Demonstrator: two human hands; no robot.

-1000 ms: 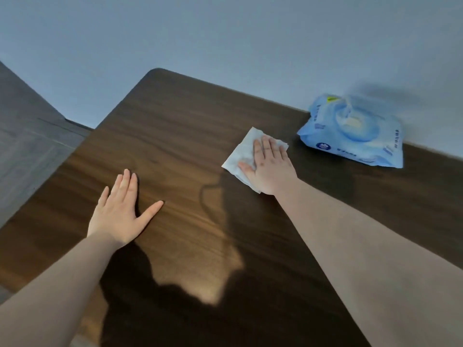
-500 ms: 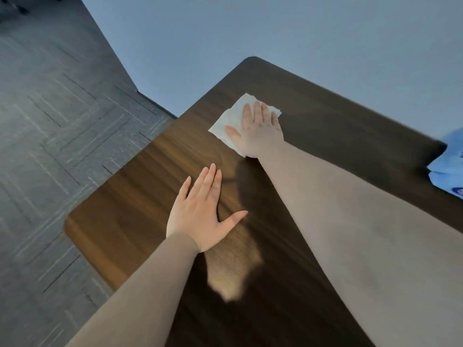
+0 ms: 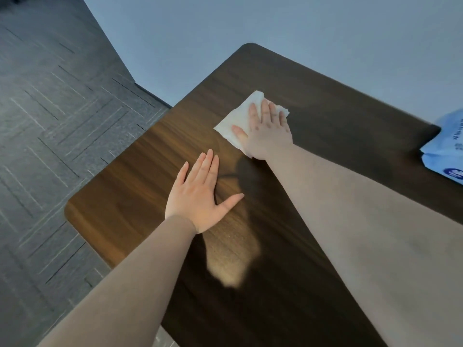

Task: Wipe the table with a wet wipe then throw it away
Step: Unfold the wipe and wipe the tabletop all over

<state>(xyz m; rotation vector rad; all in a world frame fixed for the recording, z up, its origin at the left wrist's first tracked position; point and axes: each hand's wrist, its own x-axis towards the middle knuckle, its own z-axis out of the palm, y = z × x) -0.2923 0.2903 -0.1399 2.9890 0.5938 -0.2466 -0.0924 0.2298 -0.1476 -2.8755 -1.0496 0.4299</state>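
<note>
A white wet wipe lies flat on the dark wooden table, near its far left part. My right hand presses down on the wipe with flat fingers, covering its right half. Closer to me, my left hand rests palm down on the bare wood, fingers spread, holding nothing. The two hands are about a hand's width apart.
A blue pack of wet wipes sits at the right edge of the view, partly cut off. The table's rounded left corners border grey carpet floor. A pale blue wall runs behind the table's far edge.
My right hand has slid the wipe leftward across the table from beside the blue pack, then back a little toward me. The view has swung left; my left hand stays flat.
</note>
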